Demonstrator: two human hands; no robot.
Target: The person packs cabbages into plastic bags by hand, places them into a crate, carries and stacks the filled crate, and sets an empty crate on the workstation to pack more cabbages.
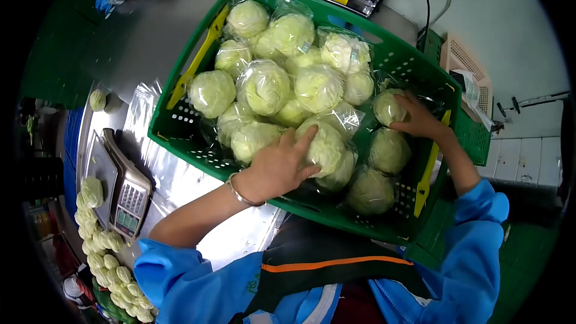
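Watching remotely thru the head cam, I've got a green plastic crate [336, 219] in front of the wearer: rigid, glossy, tilted in view, walls punched w/ small holes, plus yellow handles [194, 63] on its two short sides. Pale metal worktop [141, 30] to the L, smooth & dull, w/ crinkly clear plastic sheeting [143, 111] by the crate and a scale [129, 198] w/ grey keypad. Further down that side, a heap of pale green heads [120, 282]. Sleeves [474, 234] are bright blue cloth, apron [336, 261] dark w/ an orange stripe; thin metal bangle [234, 189] on the L wrist. Crate holds lots of wrapped cabbages [264, 87]: roundish, pale yellow-green, some almost white, leaf veins showing thru clear film that's shiny, wrinkled, bunched into loose ends on a few. They're packed close & piled up across the L and mid part; the R end has a row of three beside the wall. L hand [273, 168] is over the near-middle of the crate, fingers spread, thumb & index apart on a near cabbage [329, 151]. R hand [420, 119] reaches in over the R wall, fingers & thumb clasping the far cabbage [386, 108] of that row; the other two [389, 151] sit just nearer the wearer. Hands well apart, several cabbages betw. or just beyond them.
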